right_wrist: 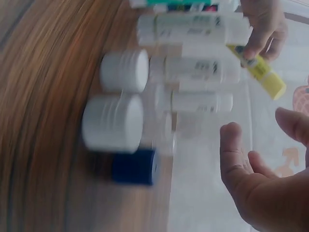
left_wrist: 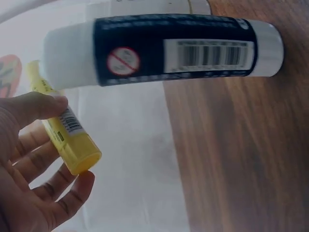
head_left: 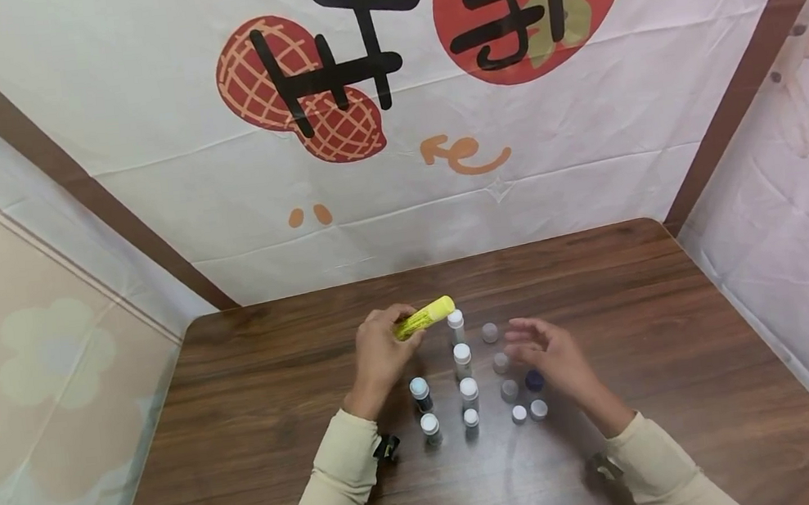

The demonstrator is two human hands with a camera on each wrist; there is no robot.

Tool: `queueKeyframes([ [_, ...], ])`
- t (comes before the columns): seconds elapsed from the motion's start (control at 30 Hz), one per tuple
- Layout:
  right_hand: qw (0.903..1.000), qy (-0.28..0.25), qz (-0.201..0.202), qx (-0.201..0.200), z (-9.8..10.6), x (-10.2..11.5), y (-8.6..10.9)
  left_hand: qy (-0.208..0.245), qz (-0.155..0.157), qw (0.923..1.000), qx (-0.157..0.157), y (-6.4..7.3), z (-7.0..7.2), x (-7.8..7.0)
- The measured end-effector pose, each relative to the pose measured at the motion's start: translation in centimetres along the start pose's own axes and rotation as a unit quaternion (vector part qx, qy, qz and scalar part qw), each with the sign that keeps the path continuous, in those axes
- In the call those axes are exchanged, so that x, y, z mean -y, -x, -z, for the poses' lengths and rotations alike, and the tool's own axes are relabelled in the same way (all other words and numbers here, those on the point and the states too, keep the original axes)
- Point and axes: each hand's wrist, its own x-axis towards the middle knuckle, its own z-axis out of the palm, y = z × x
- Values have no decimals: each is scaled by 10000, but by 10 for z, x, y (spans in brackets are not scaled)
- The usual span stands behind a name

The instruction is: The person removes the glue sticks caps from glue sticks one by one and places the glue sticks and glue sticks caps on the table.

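My left hand [head_left: 380, 358] holds a yellow glue stick [head_left: 421, 321] between thumb and fingers, tilted above the table, its paler yellow end pointing right. In the left wrist view the other end of the yellow glue stick [left_wrist: 82, 150] and a barcode label show. My right hand [head_left: 555, 358] is raised with nothing in it, fingers apart and slightly bent. Beneath and around it stand several loose caps, among them a dark blue cap [head_left: 534, 380] and a white cap [right_wrist: 113, 123]. Between the hands, white glue sticks [head_left: 463, 359] with white tops stand upright in a column.
Left of that column stand a dark blue-labelled glue stick [head_left: 422, 396] and another white-topped stick [head_left: 431, 427]. The brown wooden table [head_left: 246, 434] meets a printed white cloth [head_left: 403, 236] at the back, with cloth walls at both sides.
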Motion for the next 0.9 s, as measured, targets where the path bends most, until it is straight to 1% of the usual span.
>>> queueKeyframes([
  [0.07, 9980, -563, -257, 113, -3, 2, 0, -133, -74, 9999, 12, 1, 3, -6],
  [0.17, 9905, -1255, -536, 188, -8, 6, 0, -303, -239, 9993, 3, 2, 6, -14],
  [0.33, 9738, -2072, -918, 179, -18, 11, -2, -522, -606, 9968, -14, 3, 10, -25],
  [0.43, 9620, -2487, -1095, 270, -23, 12, -4, -641, -851, 9943, -53, 5, 10, -32],
  [0.57, 9443, -3029, -1155, 565, -26, 12, -3, -749, -1179, 9902, -85, 7, 13, -40],
  [0.73, 9214, -3652, -1082, 772, -29, 11, -3, -829, -1506, 9851, 67, 10, 14, -49],
  [0.83, 9118, -3907, -1023, 739, -30, 12, -3, -884, -1724, 9810, 115, 12, 14, -52],
  [0.9, 9087, -3990, -1024, 668, -31, 13, -3, -925, -1877, 9778, 108, 13, 13, -54],
])
